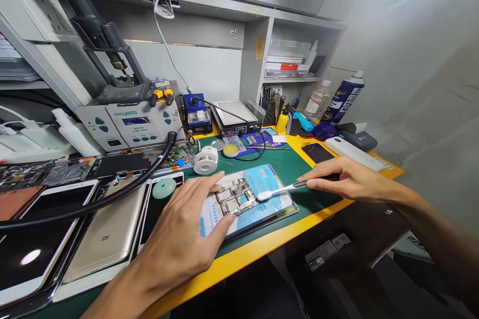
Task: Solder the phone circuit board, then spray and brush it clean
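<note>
A phone circuit board lies on a blue and white booklet-like pad near the yellow table edge. My left hand grips the board's left side, thumb at the near edge and fingers at the far edge. In my right hand is a toothbrush with a white head and a grey and black handle. Its head touches the board's right edge or the pad just beside it; which one I cannot tell. The bristles are hidden beneath the head.
Phones, including a gold one, lie on the left under a thick black hose. Behind stand a hot-air station, a solder spool and a heating plate. A dark phone and spray can are right.
</note>
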`<state>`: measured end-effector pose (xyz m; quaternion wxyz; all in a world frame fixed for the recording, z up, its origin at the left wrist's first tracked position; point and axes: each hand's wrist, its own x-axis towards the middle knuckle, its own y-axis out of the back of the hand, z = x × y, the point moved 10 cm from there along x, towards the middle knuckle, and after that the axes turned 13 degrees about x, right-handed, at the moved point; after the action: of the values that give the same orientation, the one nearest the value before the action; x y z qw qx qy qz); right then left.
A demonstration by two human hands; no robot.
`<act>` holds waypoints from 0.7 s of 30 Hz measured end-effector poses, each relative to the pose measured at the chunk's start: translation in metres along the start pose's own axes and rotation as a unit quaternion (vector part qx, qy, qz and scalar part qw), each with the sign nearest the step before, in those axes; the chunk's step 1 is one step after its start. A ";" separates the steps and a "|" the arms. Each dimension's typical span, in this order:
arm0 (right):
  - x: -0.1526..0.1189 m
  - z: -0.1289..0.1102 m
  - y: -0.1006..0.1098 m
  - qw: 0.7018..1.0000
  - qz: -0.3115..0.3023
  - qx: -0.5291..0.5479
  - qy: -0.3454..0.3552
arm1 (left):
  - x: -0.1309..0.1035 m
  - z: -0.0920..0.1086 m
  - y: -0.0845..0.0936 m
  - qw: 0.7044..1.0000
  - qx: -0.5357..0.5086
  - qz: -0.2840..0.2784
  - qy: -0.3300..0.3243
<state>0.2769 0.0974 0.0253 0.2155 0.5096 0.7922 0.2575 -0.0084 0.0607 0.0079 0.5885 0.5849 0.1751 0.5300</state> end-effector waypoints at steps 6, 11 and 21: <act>0.016 -0.017 -0.026 0.998 -0.041 0.028 0.029 | -0.001 -0.001 0.000 1.000 0.000 -0.005 0.002; 0.011 -0.007 -0.008 0.999 -0.042 0.017 0.015 | 0.000 0.001 0.001 1.000 -0.001 -0.003 -0.001; 0.026 -0.017 -0.033 0.995 -0.088 0.029 0.024 | -0.002 -0.001 0.000 1.000 -0.001 -0.006 0.011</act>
<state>0.2333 0.1064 0.0159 0.2038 0.4380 0.8457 0.2268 -0.0104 0.0597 0.0068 0.5901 0.5774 0.1847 0.5332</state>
